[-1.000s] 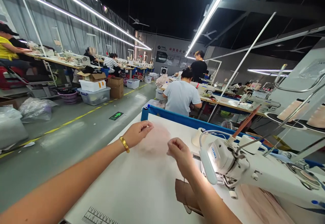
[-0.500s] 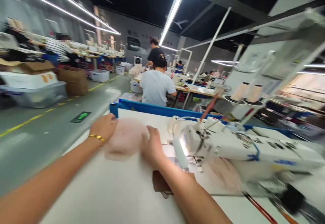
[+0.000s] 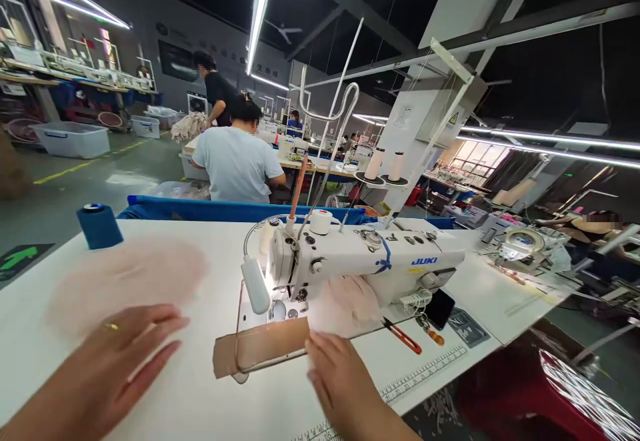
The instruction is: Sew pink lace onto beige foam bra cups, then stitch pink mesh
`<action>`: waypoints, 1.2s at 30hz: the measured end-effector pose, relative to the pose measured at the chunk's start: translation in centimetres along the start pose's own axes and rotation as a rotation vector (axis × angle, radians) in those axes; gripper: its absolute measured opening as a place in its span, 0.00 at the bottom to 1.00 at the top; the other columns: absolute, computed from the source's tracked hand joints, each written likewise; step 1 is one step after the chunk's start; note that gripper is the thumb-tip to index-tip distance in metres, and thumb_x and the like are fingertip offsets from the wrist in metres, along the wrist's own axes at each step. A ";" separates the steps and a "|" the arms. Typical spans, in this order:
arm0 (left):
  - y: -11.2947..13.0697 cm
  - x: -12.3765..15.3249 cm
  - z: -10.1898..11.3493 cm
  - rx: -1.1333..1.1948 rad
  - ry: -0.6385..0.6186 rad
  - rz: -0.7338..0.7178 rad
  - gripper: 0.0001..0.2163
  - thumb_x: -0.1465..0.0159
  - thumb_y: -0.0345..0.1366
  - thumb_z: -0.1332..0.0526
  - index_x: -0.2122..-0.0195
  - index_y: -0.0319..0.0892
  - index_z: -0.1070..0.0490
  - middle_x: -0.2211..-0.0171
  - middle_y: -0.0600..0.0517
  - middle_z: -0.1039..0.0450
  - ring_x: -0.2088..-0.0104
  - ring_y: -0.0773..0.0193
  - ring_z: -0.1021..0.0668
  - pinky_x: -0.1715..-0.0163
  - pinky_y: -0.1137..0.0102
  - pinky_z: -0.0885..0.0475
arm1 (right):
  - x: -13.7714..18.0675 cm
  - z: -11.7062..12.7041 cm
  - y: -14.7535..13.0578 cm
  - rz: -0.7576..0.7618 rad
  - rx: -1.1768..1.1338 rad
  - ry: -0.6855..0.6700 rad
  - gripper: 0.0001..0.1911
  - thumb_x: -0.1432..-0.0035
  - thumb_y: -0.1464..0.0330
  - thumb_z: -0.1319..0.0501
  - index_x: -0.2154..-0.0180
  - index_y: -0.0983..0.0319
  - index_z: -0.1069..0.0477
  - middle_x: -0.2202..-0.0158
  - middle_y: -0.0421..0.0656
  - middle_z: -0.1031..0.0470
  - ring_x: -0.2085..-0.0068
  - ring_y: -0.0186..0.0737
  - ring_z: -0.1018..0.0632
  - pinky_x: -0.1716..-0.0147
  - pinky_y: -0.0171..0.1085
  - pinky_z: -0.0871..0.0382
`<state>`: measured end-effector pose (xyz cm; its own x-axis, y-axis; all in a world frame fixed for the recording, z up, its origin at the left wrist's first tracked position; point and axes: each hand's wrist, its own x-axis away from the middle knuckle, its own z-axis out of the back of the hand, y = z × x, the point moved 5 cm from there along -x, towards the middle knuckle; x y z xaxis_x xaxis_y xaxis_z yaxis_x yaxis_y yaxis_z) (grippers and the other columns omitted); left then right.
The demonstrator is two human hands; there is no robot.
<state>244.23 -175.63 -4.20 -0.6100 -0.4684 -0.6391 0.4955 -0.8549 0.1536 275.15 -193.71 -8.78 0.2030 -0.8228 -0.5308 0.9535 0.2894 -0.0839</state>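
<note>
My left hand (image 3: 137, 351) is over the white table at the front edge of a pale pink, sheer piece of fabric (image 3: 145, 271). Its fingers are stretched out and hold nothing; the fabric lies blurred beneath and beyond them. My right hand (image 3: 343, 374) has its fingers extended at the end of a brown strip (image 3: 265, 344) on the sewing machine's bed. Its fingertips come up to more pale pink fabric (image 3: 350, 301) bunched under the arm of the white sewing machine (image 3: 345, 254). Whether they touch that fabric is unclear.
A blue thread cone (image 3: 100, 227) stands at the table's back left. Red-handled thread snips (image 3: 403, 335), a dark phone (image 3: 440, 309) and a printed ruler scale (image 3: 425, 374) are on the right. A seated person (image 3: 235, 161) works beyond the blue cloth edge (image 3: 240, 211).
The view has swung right. Both hands have come off the left piece of fabric, which now lies on the table. My right hand has moved to the sewing machine's front.
</note>
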 end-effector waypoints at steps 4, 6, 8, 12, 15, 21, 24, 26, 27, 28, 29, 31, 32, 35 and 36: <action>7.8 -0.7 -2.8 0.186 -0.155 -0.270 0.14 0.31 0.28 0.43 0.50 0.53 0.25 0.52 0.54 0.22 0.54 0.61 0.21 0.54 0.71 0.25 | 1.3 1.0 -3.2 0.263 -0.331 -0.065 0.24 0.33 0.66 0.35 0.38 0.56 0.36 0.51 0.44 0.17 0.55 0.42 0.18 0.55 0.40 0.25; 10.6 -1.3 -3.6 0.262 -0.191 -0.301 0.16 0.31 0.25 0.45 0.51 0.51 0.26 0.53 0.51 0.21 0.54 0.60 0.22 0.54 0.70 0.25 | 1.1 2.5 -3.4 0.213 -0.397 -0.032 0.22 0.32 0.70 0.38 0.38 0.54 0.36 0.52 0.42 0.17 0.57 0.41 0.19 0.56 0.39 0.26; 12.8 -1.7 -4.3 0.297 -0.197 -0.318 0.17 0.32 0.22 0.48 0.50 0.48 0.27 0.54 0.49 0.22 0.55 0.58 0.23 0.55 0.68 0.25 | 0.8 3.7 -2.7 0.109 -0.420 -0.008 0.22 0.33 0.74 0.41 0.39 0.55 0.35 0.51 0.45 0.19 0.54 0.43 0.21 0.54 0.41 0.26; 15.0 -1.7 -6.2 0.260 -0.239 -0.316 0.16 0.34 0.21 0.48 0.54 0.46 0.27 0.55 0.46 0.23 0.58 0.55 0.24 0.58 0.63 0.26 | 0.5 3.0 -1.6 0.021 -0.364 -0.067 0.26 0.34 0.72 0.37 0.37 0.57 0.36 0.43 0.51 0.25 0.46 0.51 0.25 0.47 0.48 0.28; 14.9 -0.9 -7.7 0.254 -0.278 -0.246 0.12 0.33 0.23 0.46 0.62 0.45 0.27 0.58 0.47 0.25 0.61 0.55 0.27 0.62 0.62 0.29 | 0.3 1.0 -0.7 -0.058 -0.319 -0.122 0.25 0.34 0.73 0.37 0.38 0.58 0.34 0.50 0.49 0.24 0.52 0.51 0.25 0.53 0.48 0.26; 13.6 0.1 -7.1 0.363 -0.383 -0.145 0.09 0.33 0.26 0.45 0.71 0.42 0.34 0.62 0.50 0.27 0.63 0.58 0.29 0.63 0.64 0.32 | -0.1 -0.2 3.2 -0.169 -0.220 -0.092 0.20 0.32 0.75 0.38 0.41 0.60 0.31 0.53 0.48 0.24 0.54 0.50 0.24 0.53 0.48 0.27; 13.3 0.0 -6.0 0.385 -0.507 -0.099 0.09 0.36 0.27 0.42 0.73 0.41 0.39 0.63 0.51 0.27 0.64 0.60 0.29 0.61 0.64 0.31 | -0.2 0.2 5.0 -0.157 -0.084 -0.099 0.19 0.33 0.76 0.39 0.42 0.61 0.30 0.52 0.48 0.22 0.53 0.51 0.24 0.54 0.49 0.29; 13.4 -0.2 -5.6 0.365 -0.584 -0.086 0.10 0.37 0.27 0.40 0.74 0.41 0.41 0.65 0.52 0.27 0.66 0.60 0.29 0.62 0.63 0.31 | -0.3 0.8 5.4 -0.167 0.054 -0.065 0.18 0.33 0.77 0.41 0.43 0.61 0.29 0.53 0.49 0.21 0.54 0.53 0.24 0.55 0.50 0.31; 13.5 -0.2 -5.6 0.348 -0.617 -0.085 0.10 0.37 0.27 0.40 0.73 0.42 0.40 0.66 0.52 0.27 0.66 0.60 0.29 0.63 0.63 0.32 | -0.4 1.2 5.2 -0.173 0.121 -0.030 0.18 0.33 0.77 0.42 0.44 0.61 0.28 0.53 0.50 0.20 0.54 0.55 0.24 0.56 0.50 0.33; 13.5 -0.3 -5.7 0.326 -0.636 -0.081 0.09 0.37 0.28 0.40 0.72 0.42 0.39 0.66 0.52 0.27 0.66 0.59 0.28 0.63 0.63 0.32 | -0.5 1.6 4.7 -0.176 0.165 0.021 0.17 0.33 0.78 0.44 0.45 0.61 0.27 0.53 0.50 0.20 0.54 0.55 0.25 0.56 0.50 0.34; 13.4 -0.3 -5.9 0.299 -0.634 -0.070 0.08 0.37 0.27 0.40 0.71 0.42 0.37 0.66 0.51 0.27 0.66 0.58 0.28 0.64 0.63 0.32 | -0.6 1.9 3.8 -0.166 0.167 0.071 0.17 0.32 0.78 0.45 0.46 0.62 0.27 0.53 0.50 0.20 0.54 0.55 0.25 0.55 0.51 0.35; 12.9 -0.1 -6.2 0.239 -0.579 -0.033 0.05 0.37 0.25 0.41 0.67 0.42 0.33 0.61 0.49 0.26 0.63 0.56 0.27 0.62 0.61 0.31 | -0.8 2.0 1.8 -0.070 0.033 0.084 0.17 0.30 0.76 0.46 0.44 0.61 0.28 0.52 0.49 0.20 0.53 0.52 0.25 0.54 0.49 0.36; 12.5 0.1 -6.3 0.213 -0.545 -0.012 0.06 0.38 0.24 0.41 0.65 0.42 0.31 0.58 0.48 0.25 0.61 0.55 0.27 0.60 0.60 0.31 | -0.8 1.7 0.9 0.005 -0.066 0.032 0.16 0.29 0.74 0.45 0.43 0.60 0.29 0.52 0.48 0.20 0.53 0.50 0.24 0.54 0.46 0.35; 11.5 0.9 -6.4 0.183 -0.505 0.046 0.08 0.41 0.24 0.38 0.63 0.43 0.28 0.53 0.48 0.25 0.57 0.52 0.27 0.56 0.57 0.31 | -1.0 1.4 0.4 0.076 -0.116 -0.055 0.14 0.31 0.76 0.45 0.49 0.58 0.27 0.57 0.45 0.19 0.58 0.46 0.23 0.58 0.43 0.36; 11.3 1.1 -6.3 0.190 -0.512 0.058 0.09 0.42 0.24 0.37 0.62 0.43 0.27 0.52 0.48 0.25 0.57 0.52 0.27 0.56 0.57 0.30 | -1.1 1.6 1.0 0.026 -0.042 -0.019 0.14 0.32 0.78 0.46 0.51 0.59 0.26 0.59 0.46 0.19 0.59 0.47 0.23 0.58 0.44 0.37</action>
<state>253.01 -184.37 -7.91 -0.8313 -0.5244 -0.1844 0.4461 -0.8273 0.3415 276.20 -193.34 -6.88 0.2321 -0.8236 -0.5176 0.9377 0.3310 -0.1061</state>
